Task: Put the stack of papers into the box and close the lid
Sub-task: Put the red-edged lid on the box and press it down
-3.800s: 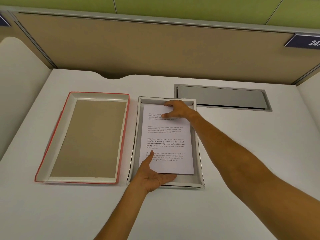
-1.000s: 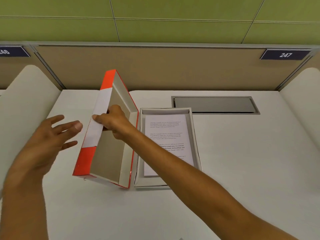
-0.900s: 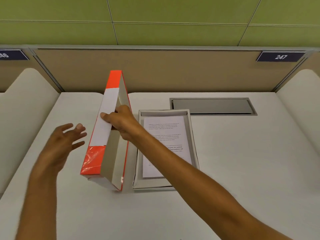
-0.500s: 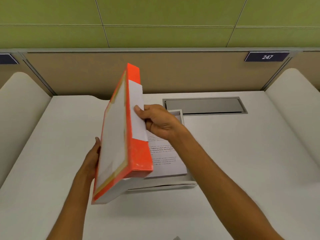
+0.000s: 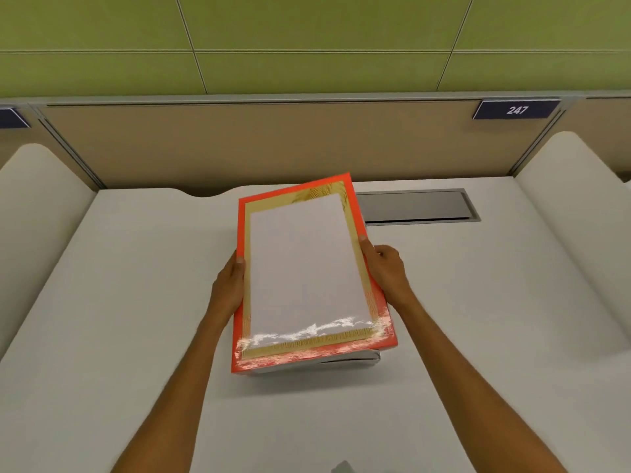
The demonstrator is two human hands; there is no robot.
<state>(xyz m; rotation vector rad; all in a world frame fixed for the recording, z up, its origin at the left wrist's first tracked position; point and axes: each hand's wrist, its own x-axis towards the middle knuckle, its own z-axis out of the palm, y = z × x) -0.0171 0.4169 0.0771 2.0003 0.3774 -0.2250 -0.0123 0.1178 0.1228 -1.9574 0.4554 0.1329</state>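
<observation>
The lid (image 5: pixel 304 268), orange-edged with a gold border and a white centre, faces up above the box, slightly rotated and tilted. My left hand (image 5: pixel 228 288) grips its left long edge and my right hand (image 5: pixel 386 268) grips its right long edge. Only the near right corner of the white box (image 5: pixel 355 358) shows below the lid's front edge. The papers are hidden under the lid.
The white desk (image 5: pixel 136 302) has a grey recessed cable hatch (image 5: pixel 415 206) behind the box on the right. A tan partition (image 5: pixel 273 145) runs along the back, and curved white side panels (image 5: pixel 573 213) flank the desk.
The lid has been turned from standing on its edge to face up over the box. My left hand has taken hold of its left edge and the papers are now covered.
</observation>
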